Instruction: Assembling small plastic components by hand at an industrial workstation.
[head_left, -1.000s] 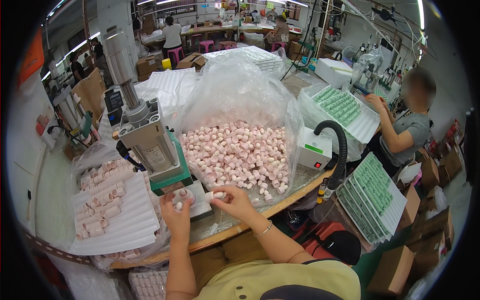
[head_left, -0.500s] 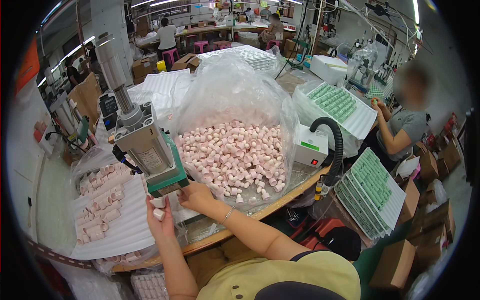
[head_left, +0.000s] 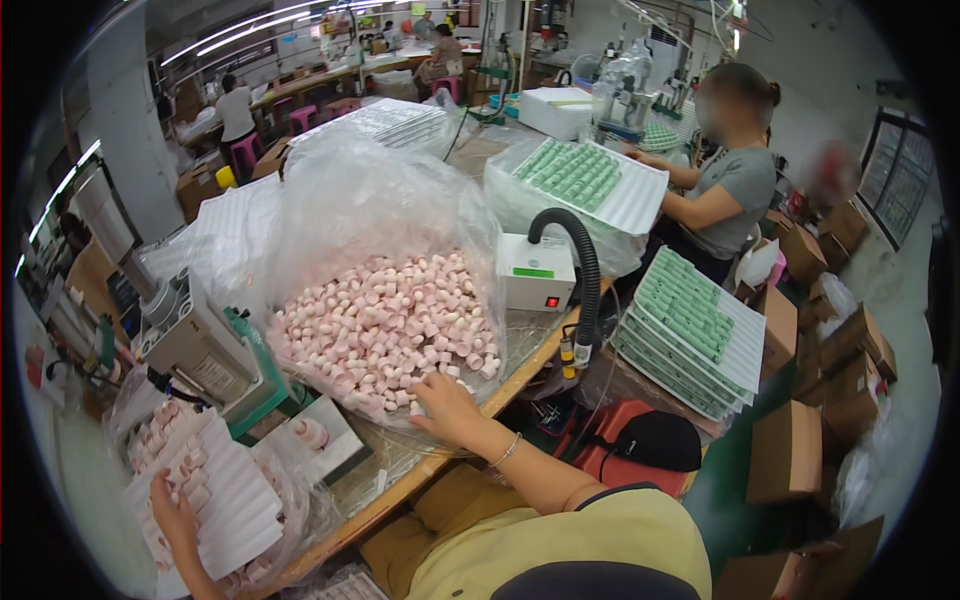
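My left hand (head_left: 174, 515) is over the white foam tray (head_left: 235, 490), its fingers bent around a pink cap at the end of a row; the fingers partly hide that cap. My right hand (head_left: 448, 408) reaches palm down, fingers apart, to the front edge of a heap of small pink caps with white inserts (head_left: 385, 320). The heap lies in a large clear plastic bag (head_left: 380, 190). Between my hands, one pink cap (head_left: 310, 432) stands on the pale block (head_left: 335, 455) beside the green-based press (head_left: 215, 365).
Behind my right hand stands a white control box (head_left: 537, 275) with a black hose (head_left: 580, 250). Stacked trays of green parts (head_left: 690, 320) are to the right, near a co-worker (head_left: 730, 180). Cardboard boxes (head_left: 785, 450) line the right-hand floor. The wooden table edge (head_left: 520, 375) runs before me.
My left hand has gone from the press to the foam tray with a cap. My right hand has left the press for the heap. The view has swung right.
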